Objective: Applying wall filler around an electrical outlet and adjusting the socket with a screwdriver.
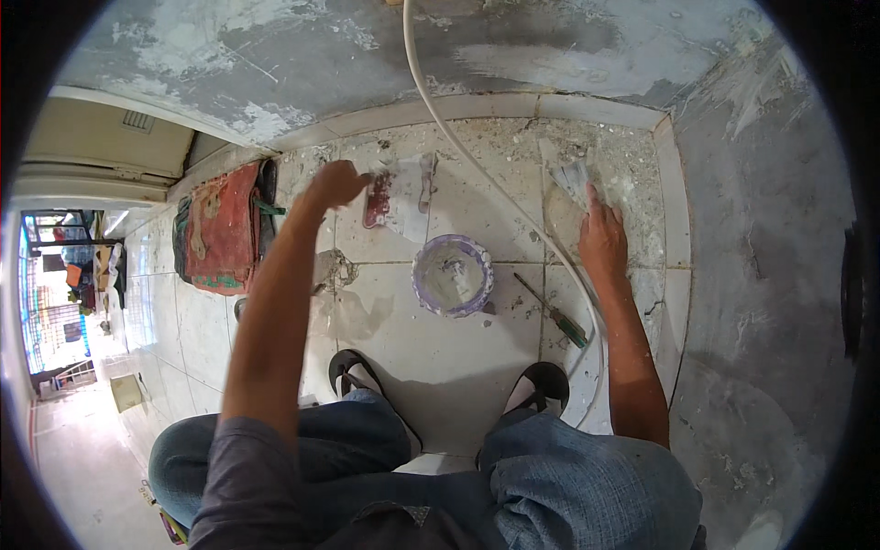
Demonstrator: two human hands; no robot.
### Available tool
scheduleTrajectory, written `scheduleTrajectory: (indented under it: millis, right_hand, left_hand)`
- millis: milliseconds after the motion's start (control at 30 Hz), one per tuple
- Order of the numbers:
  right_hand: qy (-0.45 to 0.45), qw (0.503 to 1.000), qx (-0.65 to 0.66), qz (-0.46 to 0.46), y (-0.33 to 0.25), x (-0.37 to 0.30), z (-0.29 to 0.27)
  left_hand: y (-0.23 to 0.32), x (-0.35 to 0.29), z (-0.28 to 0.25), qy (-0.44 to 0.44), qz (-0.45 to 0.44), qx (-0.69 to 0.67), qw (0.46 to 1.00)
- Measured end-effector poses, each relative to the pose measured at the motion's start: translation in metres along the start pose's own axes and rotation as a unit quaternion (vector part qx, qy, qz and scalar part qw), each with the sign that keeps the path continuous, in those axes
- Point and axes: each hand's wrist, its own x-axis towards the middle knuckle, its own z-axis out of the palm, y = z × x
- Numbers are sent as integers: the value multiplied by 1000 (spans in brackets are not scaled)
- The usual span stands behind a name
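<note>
My right hand (603, 240) grips a putty knife, with the index finger stretched along its grey blade (572, 178) low over the dusty floor by the wall. Its handle is hidden in my palm. My left hand (337, 185) is curled, one digit pointing toward the red-stained edge of a flat white plastering trowel (403, 200). Whether anything is inside those fingers is hidden. Between my arms stands a round purple-rimmed tub (453, 277), smeared inside with pale filler paste. A screwdriver with a green handle (566, 326) lies right of the tub.
A pale hose (486, 179) curves down from the wall and passes beside my right forearm. To the left sits a worn red bag (225, 229). Crumbs and dust cover the tiles (486, 202) near the patchy grey wall (550, 55). My sandalled feet flank the front.
</note>
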Motion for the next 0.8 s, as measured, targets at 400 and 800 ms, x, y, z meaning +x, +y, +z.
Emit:
scheduleTrajectory:
  millis: [400,800]
  right_hand:
    - [49,996,-68,-38,-12,19,-36]
    - [138,935,-72,-319,-145,251,-153]
  left_hand:
    - [78,-95,-180,430,433,272,744]
    - [134,-58,-152,580,505,69,636]
